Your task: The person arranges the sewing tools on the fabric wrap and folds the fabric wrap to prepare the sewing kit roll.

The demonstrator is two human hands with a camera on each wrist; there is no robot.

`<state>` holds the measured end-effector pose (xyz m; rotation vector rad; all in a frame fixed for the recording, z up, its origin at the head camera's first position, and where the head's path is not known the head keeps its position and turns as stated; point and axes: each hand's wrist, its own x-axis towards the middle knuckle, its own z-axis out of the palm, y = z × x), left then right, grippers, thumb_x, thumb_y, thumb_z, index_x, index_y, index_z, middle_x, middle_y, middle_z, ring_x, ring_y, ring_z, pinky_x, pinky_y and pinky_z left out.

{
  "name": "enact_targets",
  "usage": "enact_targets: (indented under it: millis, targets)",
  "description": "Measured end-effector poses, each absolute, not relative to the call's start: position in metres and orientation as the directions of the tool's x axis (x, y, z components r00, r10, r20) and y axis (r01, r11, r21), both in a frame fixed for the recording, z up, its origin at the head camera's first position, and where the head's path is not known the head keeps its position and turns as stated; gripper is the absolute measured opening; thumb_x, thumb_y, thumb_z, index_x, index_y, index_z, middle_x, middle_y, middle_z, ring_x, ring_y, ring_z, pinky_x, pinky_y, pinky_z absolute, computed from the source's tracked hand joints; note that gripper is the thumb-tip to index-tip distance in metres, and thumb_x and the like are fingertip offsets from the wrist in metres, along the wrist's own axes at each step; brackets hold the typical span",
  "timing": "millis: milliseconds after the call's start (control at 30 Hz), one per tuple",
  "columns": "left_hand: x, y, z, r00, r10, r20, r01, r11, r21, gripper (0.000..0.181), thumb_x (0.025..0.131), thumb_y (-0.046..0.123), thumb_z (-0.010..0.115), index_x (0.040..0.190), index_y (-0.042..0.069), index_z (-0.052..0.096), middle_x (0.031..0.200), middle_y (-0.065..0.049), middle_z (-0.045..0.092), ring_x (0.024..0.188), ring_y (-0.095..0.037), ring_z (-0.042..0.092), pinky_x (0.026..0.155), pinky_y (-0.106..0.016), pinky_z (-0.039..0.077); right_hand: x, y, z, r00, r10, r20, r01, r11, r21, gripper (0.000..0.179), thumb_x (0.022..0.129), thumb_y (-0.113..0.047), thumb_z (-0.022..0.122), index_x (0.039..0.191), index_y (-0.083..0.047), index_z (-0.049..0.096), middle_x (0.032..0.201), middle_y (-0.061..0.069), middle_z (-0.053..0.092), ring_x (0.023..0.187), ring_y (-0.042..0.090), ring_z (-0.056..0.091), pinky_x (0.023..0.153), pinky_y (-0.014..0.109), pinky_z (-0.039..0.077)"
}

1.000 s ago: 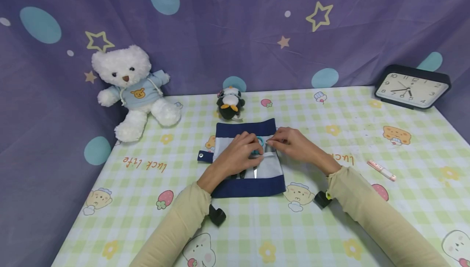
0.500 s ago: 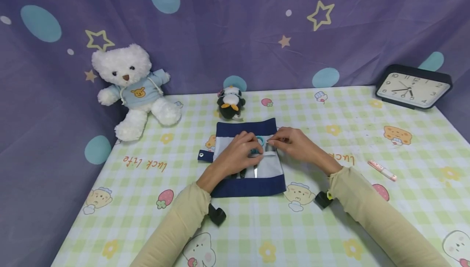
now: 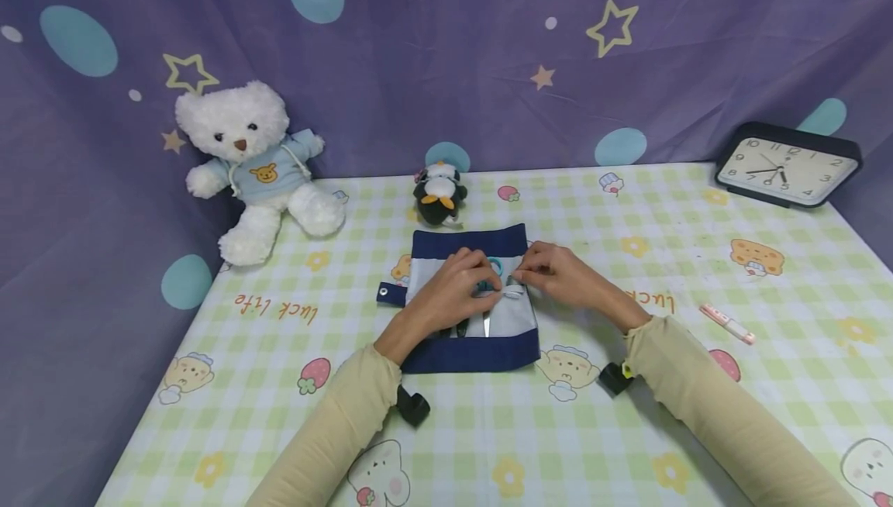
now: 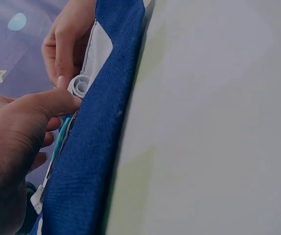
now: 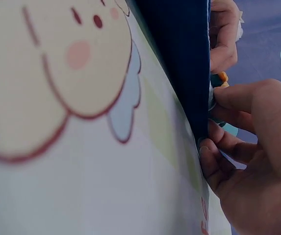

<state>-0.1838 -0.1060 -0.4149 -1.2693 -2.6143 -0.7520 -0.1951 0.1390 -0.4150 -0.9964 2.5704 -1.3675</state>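
Observation:
A navy and pale grey fabric tool pouch lies unfolded on the table. In its middle sit scissors with turquoise handles, and a blade points toward the front. My left hand reaches across the pouch, thumb and forefinger pinching the white band at its left end. From the left wrist view, a white ring-shaped end shows at that thumb tip. My right hand pinches a small slim grey tool right above the band; its kind cannot be told. Both palms face the pouch.
A penguin plush lies behind the pouch, and a white teddy bear sits back left. A black clock stands back right. On the right lies a pink and white pen-like stick. A snap strap sticks out left.
My right fingers have moved slightly down toward the band with the small grey tool. The band, flat before, now bulges up. My left hand has stayed in place.

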Motion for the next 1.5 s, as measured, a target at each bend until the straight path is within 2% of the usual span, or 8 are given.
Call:
enact_targets:
  millis: [600, 1500]
  targets:
    - [-0.1826, -0.105, -0.4124, -0.653, 0.694, 0.302, 0.749, 0.533, 0.394, 0.007, 0.094, 0.016, 0.078, 0.098, 0.011, 0.079, 0.097, 0.0, 0.059, 0.086, -0.017, 0.047, 0.079, -0.031, 0.04, -0.1942, 0.1399, -0.415, -0.773, -0.597, 0.213, -0.514, 0.395, -0.761, 0.014, 0.1, -0.006, 0.068, 0.099, -0.006, 0.083, 0.094, 0.002, 0.063, 0.086, 0.019, 0.056, 0.073, 0.035, 0.047]
    - [-0.1815, -0.1059, -0.4121, -0.665, 0.687, 0.295, 0.738, 0.541, 0.404, 0.006, 0.095, 0.017, 0.077, 0.098, 0.012, 0.078, 0.099, 0.0, 0.06, 0.087, -0.017, 0.047, 0.081, -0.033, 0.041, -0.1907, 0.1366, -0.4155, -0.782, -0.595, 0.187, -0.483, 0.39, -0.784, 0.015, 0.101, -0.005, 0.066, 0.099, -0.006, 0.082, 0.093, 0.001, 0.062, 0.083, 0.019, 0.055, 0.072, 0.032, 0.047]
